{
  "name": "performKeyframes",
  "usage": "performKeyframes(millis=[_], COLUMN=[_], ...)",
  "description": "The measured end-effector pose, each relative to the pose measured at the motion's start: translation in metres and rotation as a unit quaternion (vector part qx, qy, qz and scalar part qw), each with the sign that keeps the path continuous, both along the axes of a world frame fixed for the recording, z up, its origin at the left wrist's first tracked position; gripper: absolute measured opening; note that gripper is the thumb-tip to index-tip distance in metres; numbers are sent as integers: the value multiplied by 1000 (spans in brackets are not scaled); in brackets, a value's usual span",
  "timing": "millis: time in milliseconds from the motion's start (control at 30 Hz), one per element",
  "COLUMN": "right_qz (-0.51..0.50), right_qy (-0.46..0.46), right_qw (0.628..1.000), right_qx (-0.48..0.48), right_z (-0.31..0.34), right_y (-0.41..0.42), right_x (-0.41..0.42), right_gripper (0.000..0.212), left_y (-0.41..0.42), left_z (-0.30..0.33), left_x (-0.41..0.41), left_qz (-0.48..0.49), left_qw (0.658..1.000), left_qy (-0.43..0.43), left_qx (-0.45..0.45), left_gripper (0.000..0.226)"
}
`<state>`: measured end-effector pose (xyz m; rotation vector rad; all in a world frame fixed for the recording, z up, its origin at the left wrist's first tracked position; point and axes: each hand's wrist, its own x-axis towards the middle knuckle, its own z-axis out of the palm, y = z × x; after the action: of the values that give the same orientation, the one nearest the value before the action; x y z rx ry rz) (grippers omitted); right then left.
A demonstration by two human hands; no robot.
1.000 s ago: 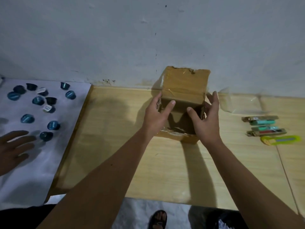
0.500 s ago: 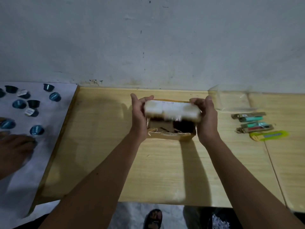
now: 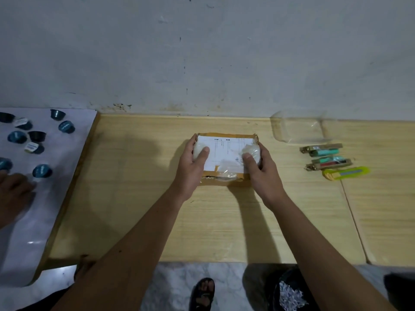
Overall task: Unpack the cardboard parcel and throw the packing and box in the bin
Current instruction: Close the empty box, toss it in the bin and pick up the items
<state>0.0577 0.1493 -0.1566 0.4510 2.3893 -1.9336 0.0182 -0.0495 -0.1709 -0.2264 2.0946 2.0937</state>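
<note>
The brown cardboard parcel (image 3: 225,177) lies flat on the wooden table (image 3: 139,194), its top covered by a white shipping label (image 3: 224,153) under clear plastic. My left hand (image 3: 193,162) grips its left end, thumb on top. My right hand (image 3: 258,164) grips its right end, thumb pressing the crumpled plastic. A dark bin (image 3: 289,292) holding shredded paper stands on the floor below the table's front edge.
To the right lie clear plastic packing (image 3: 298,129), two small packaged items (image 3: 323,150), and a yellow box cutter (image 3: 345,173). On the left, a white sheet (image 3: 51,187) carries several blue capsules (image 3: 42,171), with another person's hand (image 3: 13,191) on it. A sandalled foot (image 3: 203,292) shows below.
The parcel, earlier standing open with its flap up, has been turned over and laid flat with the label side up. Both hands moved with it, holding its ends.
</note>
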Motion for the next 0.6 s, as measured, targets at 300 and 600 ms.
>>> performKeyframes(millis=[300, 600], right_qz=[-156, -346], right_qy=[50, 39], right_qw=[986, 936], right_qx=[0, 41], right_z=[45, 71], right_y=[62, 207], right_x=[63, 220], right_gripper=[48, 59], left_y=[97, 279], left_z=[50, 66], left_x=[33, 138], left_qz=[-45, -204], left_qw=[998, 977], left_qy=[49, 66], left_qx=[-18, 3], left_gripper=[58, 60])
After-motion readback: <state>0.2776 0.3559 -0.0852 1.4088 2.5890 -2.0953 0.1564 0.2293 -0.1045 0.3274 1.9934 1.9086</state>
